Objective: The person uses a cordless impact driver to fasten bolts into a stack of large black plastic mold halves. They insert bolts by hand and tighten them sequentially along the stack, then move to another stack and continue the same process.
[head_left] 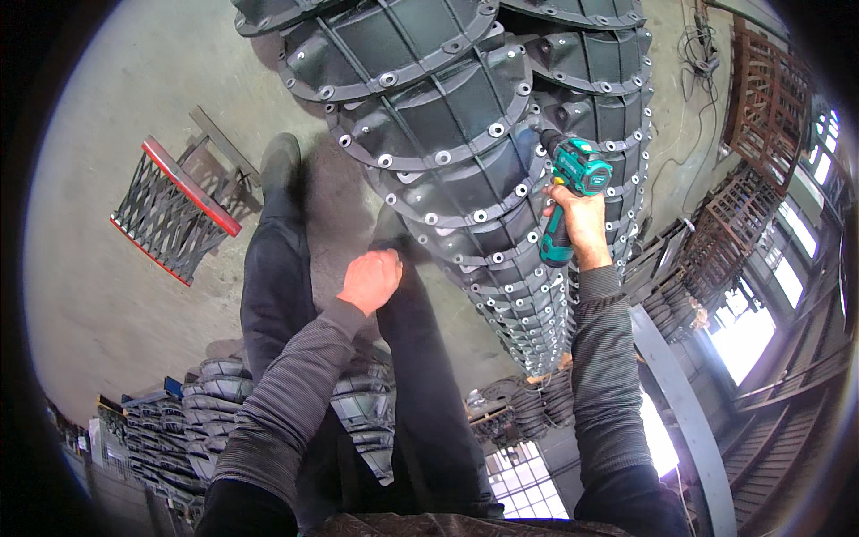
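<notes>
My right hand (582, 217) is wrapped round the handle of a teal and black cordless drill (583, 168). The drill's black chuck points up and left, toward the rims of a tall stack of black ribbed housings (447, 103). Whether its tip touches a housing I cannot tell. Metal-ringed holes line the curved rim of each housing. My left hand (369, 281) is closed in a fist over my leg, left of the stack. Its curled fingers hide whatever they hold, if anything.
A lattice metal frame with red rails (191, 185) stands on the concrete floor at left. More stacked dark parts (215, 394) lie at lower left. Rusty metal racks (768, 85) and loose cables (702, 63) are at right. A long grey beam (684, 421) runs beside my right arm.
</notes>
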A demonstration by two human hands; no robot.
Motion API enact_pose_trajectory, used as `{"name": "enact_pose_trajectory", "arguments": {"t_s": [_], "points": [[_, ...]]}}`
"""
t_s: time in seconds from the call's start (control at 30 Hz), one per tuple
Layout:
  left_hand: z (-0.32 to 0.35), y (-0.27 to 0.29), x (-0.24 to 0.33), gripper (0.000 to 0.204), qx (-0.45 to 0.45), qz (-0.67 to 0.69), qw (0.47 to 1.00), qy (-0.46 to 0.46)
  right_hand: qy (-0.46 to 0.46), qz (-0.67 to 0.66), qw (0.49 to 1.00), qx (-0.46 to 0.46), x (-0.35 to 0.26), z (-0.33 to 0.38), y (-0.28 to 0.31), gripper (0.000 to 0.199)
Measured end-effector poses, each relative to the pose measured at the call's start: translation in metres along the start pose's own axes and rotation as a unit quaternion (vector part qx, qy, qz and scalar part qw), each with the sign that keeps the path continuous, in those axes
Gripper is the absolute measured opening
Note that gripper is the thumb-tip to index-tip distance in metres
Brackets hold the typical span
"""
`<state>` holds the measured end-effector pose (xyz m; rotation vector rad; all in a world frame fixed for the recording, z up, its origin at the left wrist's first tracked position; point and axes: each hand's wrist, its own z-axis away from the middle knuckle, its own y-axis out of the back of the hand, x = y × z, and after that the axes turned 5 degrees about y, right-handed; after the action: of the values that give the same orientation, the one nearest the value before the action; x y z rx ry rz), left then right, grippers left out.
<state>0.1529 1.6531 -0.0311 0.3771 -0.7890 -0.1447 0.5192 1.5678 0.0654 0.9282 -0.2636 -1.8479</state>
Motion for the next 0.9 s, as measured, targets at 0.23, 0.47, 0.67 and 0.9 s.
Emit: {"name": "enact_pose_trajectory", "arguments": {"t_s": [0.23, 0.47, 0.67, 0.9], "points": [[-0.030, 0.040, 0.032, 0.024, -0.053, 0.072, 0.996, 0.014, -0.047, 0.059, 0.995, -0.072, -0.035, -0.015, 0.021, 0.015], [-0.042, 0.061, 0.041, 0.023, -0.051, 0.106, 0.993, 0.010, -0.031, 0.260, 0.958, -0.114, -0.044, -0.031, 0.026, 0.015], [-0.049, 0.065, 0.044, 0.024, -0.085, 0.104, 0.991, 0.023, -0.029, 0.244, 0.962, -0.117, -0.047, -0.033, 0.027, 0.017], [-0.051, 0.068, 0.045, 0.025, -0.088, 0.115, 0.989, 0.019, -0.041, 0.249, 0.962, -0.107, -0.053, -0.032, 0.023, 0.016]]}}
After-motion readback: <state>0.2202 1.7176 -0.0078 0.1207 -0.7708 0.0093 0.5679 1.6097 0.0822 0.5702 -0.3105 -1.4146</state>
